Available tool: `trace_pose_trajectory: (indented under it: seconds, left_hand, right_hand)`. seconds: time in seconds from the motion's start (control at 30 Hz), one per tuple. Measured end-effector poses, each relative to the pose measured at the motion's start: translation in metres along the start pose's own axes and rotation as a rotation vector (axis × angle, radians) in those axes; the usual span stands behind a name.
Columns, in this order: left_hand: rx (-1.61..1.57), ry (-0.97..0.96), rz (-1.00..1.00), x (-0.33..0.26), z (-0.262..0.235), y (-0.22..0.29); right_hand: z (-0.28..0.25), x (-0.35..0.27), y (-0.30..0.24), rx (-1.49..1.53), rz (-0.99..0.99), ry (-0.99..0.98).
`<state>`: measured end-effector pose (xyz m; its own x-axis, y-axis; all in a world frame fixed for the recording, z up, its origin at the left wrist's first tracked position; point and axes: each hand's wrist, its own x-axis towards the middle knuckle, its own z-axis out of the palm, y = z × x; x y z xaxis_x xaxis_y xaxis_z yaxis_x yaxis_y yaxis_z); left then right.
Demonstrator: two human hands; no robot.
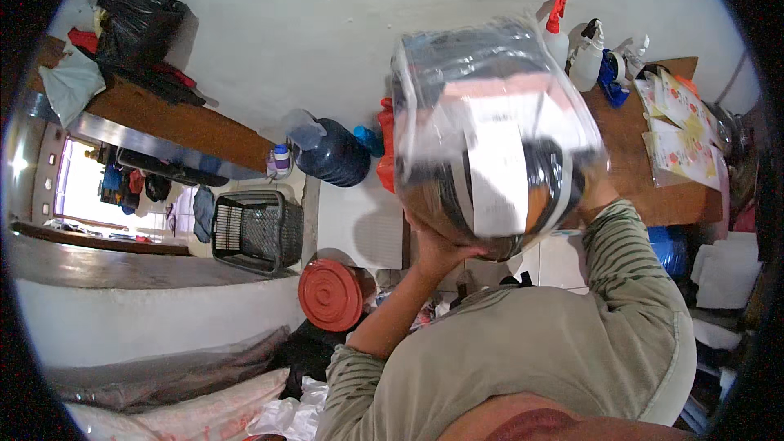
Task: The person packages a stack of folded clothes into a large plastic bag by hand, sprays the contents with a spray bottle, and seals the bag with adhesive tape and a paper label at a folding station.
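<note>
While the person lifts a big clear plastic bag [490,131] up high, both hands hold it from below. The bag is blurry and seems to have dark things and a white paper label inside. It fills the middle of the picture, toward one o'clock from the centre.

The left hand [437,249] presses flat and wide against the bottom of the bag, at about seven o'clock on it. The right hand [600,188] is at about four o'clock on the bag, mostly hidden behind it, so its fingers cannot be seen well. The bag's long side runs up and down. It sits right above the hands, touching both.

A wooden table [653,188] stands behind the bag with spray bottles [572,45] at twelve o'clock. A red lid [331,294] lies below, toward eight o'clock.
</note>
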<state>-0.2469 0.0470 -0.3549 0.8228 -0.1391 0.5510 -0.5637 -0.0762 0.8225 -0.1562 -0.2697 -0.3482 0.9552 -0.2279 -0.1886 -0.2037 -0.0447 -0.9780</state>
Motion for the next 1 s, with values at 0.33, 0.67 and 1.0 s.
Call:
trace_pose_trajectory:
  seconds: [0.33,0.67,1.0]
  left_hand:
    - [0.114,-0.14,-0.256,0.217,0.004,0.043]
    - [0.355,-0.351,-0.059,0.206,0.029,0.024]
    - [0.18,-0.313,-0.16,0.203,0.028,0.04]
  right_hand:
    - [0.013,0.029,0.01,-0.178,0.243,-0.278]
    - [-0.092,-0.003,0.027,-0.054,0.23,-0.106]
    - [-0.318,-0.003,0.106,-0.561,0.06,0.82]
